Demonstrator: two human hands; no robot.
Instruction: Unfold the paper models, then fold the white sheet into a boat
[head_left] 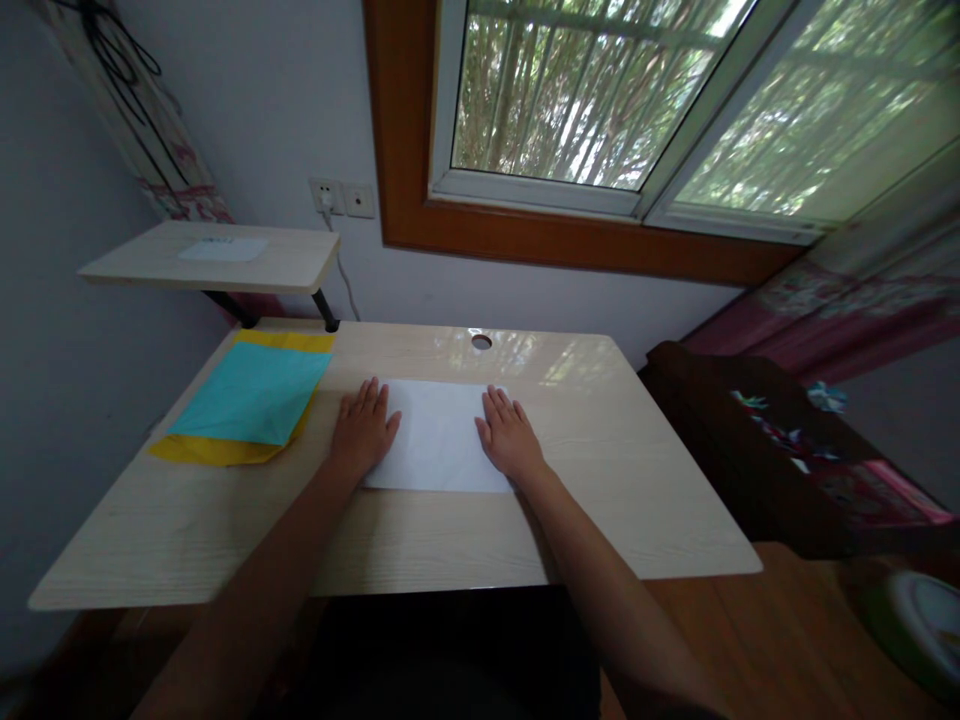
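A white sheet of paper (439,440) lies flat on the light wooden desk (600,500) in front of me. My left hand (364,425) rests palm down across its left edge, fingers stretched out and the thumb on the paper. Over the right edge lies my right hand (510,435), also flat with its fingers extended. Neither hand grips anything. The palms hide parts of both side edges of the sheet.
Turquoise paper (255,395) lies on yellow paper (217,452) at the desk's left. A raised shelf (150,255) above holds a white slip (223,249). A round cable hole (481,342) is near the back edge. Right of the desk stands a dark wooden piece of furniture (720,450).
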